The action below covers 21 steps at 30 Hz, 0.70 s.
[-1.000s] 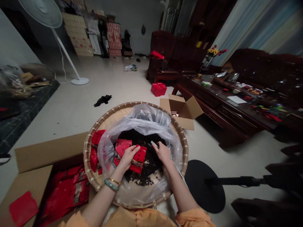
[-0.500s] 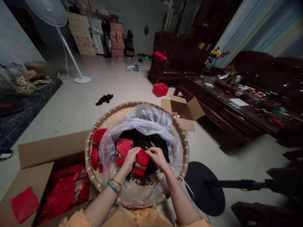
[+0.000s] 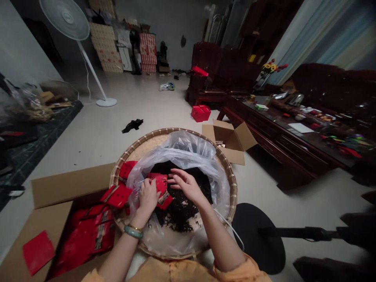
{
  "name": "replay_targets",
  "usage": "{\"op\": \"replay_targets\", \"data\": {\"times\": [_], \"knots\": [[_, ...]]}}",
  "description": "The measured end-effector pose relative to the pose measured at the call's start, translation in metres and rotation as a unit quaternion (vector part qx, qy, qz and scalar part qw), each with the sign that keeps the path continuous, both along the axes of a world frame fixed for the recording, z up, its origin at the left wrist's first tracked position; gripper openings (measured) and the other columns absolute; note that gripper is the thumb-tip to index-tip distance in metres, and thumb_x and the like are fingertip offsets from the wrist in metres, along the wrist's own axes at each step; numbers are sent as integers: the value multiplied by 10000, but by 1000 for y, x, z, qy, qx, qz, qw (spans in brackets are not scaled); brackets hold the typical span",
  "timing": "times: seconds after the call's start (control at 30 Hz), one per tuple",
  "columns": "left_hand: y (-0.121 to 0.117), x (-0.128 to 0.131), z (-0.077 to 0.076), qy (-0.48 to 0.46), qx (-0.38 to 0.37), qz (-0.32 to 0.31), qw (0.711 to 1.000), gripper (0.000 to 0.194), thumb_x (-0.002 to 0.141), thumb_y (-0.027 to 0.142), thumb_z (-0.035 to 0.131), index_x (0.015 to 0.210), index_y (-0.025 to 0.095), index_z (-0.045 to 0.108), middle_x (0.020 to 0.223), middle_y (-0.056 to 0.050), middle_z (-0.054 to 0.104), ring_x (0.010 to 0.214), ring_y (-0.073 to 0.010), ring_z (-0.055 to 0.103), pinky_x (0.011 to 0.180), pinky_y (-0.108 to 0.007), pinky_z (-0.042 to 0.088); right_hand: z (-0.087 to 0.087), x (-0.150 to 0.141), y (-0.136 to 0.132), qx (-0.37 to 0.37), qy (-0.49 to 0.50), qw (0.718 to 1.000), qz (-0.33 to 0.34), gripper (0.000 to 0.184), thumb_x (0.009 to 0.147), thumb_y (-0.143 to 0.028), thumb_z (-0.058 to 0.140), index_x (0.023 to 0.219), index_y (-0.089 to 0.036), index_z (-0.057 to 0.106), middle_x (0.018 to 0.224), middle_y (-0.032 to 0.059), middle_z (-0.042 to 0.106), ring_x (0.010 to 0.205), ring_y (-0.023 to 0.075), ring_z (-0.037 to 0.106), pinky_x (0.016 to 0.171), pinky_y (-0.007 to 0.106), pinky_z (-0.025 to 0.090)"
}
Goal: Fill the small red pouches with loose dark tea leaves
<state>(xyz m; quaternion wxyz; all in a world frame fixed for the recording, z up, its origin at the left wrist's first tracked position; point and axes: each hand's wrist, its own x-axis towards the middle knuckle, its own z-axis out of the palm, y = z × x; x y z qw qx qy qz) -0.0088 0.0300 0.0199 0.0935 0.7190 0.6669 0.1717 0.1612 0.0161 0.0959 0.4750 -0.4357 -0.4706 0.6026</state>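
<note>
A round woven basket (image 3: 227, 174) holds a clear plastic bag (image 3: 188, 147) with dark loose tea leaves (image 3: 179, 211) in it. Inside the bag, my left hand (image 3: 147, 197) is curled on a small stack of red packets (image 3: 161, 184). My right hand (image 3: 185, 184) hovers over the same stack with its fingers stretched out and nothing in them. Another red packet (image 3: 117, 195) sits at the basket's left rim, above the big cardboard box (image 3: 58, 186) that contains more red packets (image 3: 85, 235).
A small open cardboard box (image 3: 232, 139) sits just beyond the basket. A dark wooden table (image 3: 282, 129) with clutter runs along the right. A black round stand base (image 3: 261, 235) lies at the right. Farther off are a standing fan (image 3: 66, 17), a black cloth (image 3: 132, 125) and a red box (image 3: 200, 112).
My right hand has let go of the packet it pinched and spread its fingers. A red packet now shows at the basket's left rim. My left hand moved slightly left.
</note>
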Motion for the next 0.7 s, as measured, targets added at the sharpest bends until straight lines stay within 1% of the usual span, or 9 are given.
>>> {"op": "replay_targets", "data": {"times": [0.07, 0.17, 0.23, 0.3, 0.4, 0.47, 0.57, 0.63, 0.7], "knots": [[4, -3, -1, -24, 5, -16, 1000, 379, 673, 117, 606, 1047, 162, 566, 1058, -110, 503, 991, -263, 505, 856, -387, 421, -26, 8, 3, -9, -86, 996, -30, 418, 786, -461, 566, 1086, -172, 603, 978, 85, 665, 868, 199, 656, 733, 342, 538], [12, -5, -3, -140, 21, -42, 989, 366, 651, 75, 578, 1001, 181, 600, 998, -81, 521, 952, -241, 540, 877, -388, 437, -66, 23, 1, 4, -245, 970, 1, 294, 786, -340, 577, 1024, -181, 646, 943, 72, 684, 821, 201, 649, 738, 353, 531], [17, -2, -3, -237, 6, -52, 970, 348, 639, 83, 584, 965, 202, 621, 977, -67, 564, 920, -232, 571, 840, -374, 468, -83, 26, -3, 25, -305, 952, -1, 340, 773, -278, 592, 1102, -194, 617, 998, 73, 675, 843, 196, 639, 775, 348, 517], [19, 4, -2, -340, -37, -47, 939, 341, 629, 106, 607, 952, 213, 628, 950, -56, 618, 859, -218, 607, 753, -340, 502, -90, 22, -6, 52, -331, 942, -13, 461, 753, -239, 615, 1208, -211, 548, 1107, 82, 636, 852, 187, 629, 786, 338, 510], [20, 13, -2, -456, -93, -23, 885, 355, 616, 143, 646, 965, 205, 623, 827, -37, 666, 728, -190, 639, 657, -296, 513, -93, 9, -8, 84, -334, 938, -35, 552, 739, -209, 623, 1274, -223, 487, 1142, 94, 608, 830, 186, 621, 767, 334, 507], [20, 16, -2, -486, -91, -14, 869, 317, 613, 164, 666, 926, 200, 629, 756, -26, 673, 695, -185, 646, 661, -290, 510, -95, 1, -9, 87, -319, 942, -63, 526, 746, -186, 599, 1262, -213, 499, 1065, 90, 633, 823, 189, 619, 766, 332, 503], [19, 15, 0, -470, -47, 20, 881, 192, 605, 194, 695, 790, 208, 645, 712, -25, 674, 688, -192, 646, 653, -280, 493, -101, -8, -8, 68, -263, 957, -103, 420, 758, -167, 548, 1177, -186, 564, 914, 64, 657, 779, 175, 614, 748, 314, 507], [18, 13, 2, -435, -6, 37, 900, 128, 611, 227, 711, 724, 215, 652, 690, -25, 667, 665, -194, 636, 642, -277, 474, -107, -12, -7, 42, -214, 970, -106, 336, 758, -179, 532, 1084, -173, 611, 837, 45, 653, 734, 163, 608, 698, 291, 518], [18, 10, 2, -399, 40, 27, 916, 98, 643, 263, 700, 725, 220, 668, 730, -32, 674, 687, -197, 629, 681, -284, 464, -113, -17, -5, 1, -164, 982, -96, 274, 751, -212, 535, 1004, -168, 631, 778, 29, 639, 669, 152, 600, 614, 269, 523]]}}
